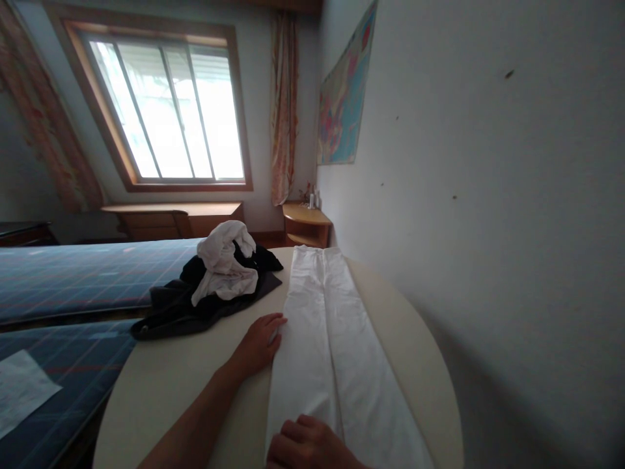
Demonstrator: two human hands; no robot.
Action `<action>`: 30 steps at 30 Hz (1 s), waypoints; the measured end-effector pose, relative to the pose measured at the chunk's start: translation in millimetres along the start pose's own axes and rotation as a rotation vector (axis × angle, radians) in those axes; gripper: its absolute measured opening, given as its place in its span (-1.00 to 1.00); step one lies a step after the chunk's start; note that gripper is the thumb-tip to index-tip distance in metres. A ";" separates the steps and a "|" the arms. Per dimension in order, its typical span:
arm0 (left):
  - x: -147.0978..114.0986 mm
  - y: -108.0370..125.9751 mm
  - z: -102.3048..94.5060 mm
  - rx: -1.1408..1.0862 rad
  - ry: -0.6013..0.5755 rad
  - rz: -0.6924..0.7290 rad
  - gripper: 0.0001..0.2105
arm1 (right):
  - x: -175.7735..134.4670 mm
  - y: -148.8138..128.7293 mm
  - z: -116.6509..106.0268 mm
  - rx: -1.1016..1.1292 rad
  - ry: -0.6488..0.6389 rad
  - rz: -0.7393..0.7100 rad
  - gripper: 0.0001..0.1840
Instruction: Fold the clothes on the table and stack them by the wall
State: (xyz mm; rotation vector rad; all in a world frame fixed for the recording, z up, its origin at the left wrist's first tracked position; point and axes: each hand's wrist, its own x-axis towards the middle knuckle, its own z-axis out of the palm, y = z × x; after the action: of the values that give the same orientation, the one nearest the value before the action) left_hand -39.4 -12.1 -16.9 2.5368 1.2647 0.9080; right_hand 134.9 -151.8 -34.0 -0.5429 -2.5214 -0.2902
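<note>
Right hand (312,445), bottom centre, curled over white trousers (305,355); its grip cannot be determined. Left hand (258,344), lower centre, touches their left edge, grip slightly parted.

Just bare skin is shown on this side: the left hand (261,342) is seen with slim, tapering fingers (271,319), and the narrow left forearm (205,400) is left uncovered from the wrist (238,370) down to where it is cut off by the bottom edge of the view! Over to the other side now, where the right hand (312,444) is seen bare as well, its rounded knuckles (291,432) softly outlined, its finer details blurred, its lower part cropped by the frame.
</note>
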 end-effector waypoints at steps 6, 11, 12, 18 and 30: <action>0.7 9.1 -7.3 0.028 -0.013 0.028 -0.58 | -13.1 -2.9 5.9 0.119 -0.158 -0.032 -0.62; -2.9 50.9 -19.0 -0.034 -0.099 0.192 -0.66 | -18.9 24.9 -62.2 0.264 -0.229 0.106 -0.83; -4.5 62.4 -20.1 -0.054 -0.152 0.225 -0.65 | -19.4 34.2 -79.7 0.285 -0.247 0.226 -0.92; -16.3 116.3 -17.6 -0.076 -0.436 0.430 -0.57 | -34.3 83.7 -131.3 0.403 -0.357 0.505 -0.81; -18.6 138.5 -14.7 -0.090 -0.422 0.432 -0.88 | -51.1 109.2 -108.7 0.419 -0.236 0.687 -0.71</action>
State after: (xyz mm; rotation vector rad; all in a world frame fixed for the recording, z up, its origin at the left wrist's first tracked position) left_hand 36.2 -115.1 41.6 2.7729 0.5563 0.4328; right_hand 272.0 -104.0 38.5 -1.2569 -2.3282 0.5673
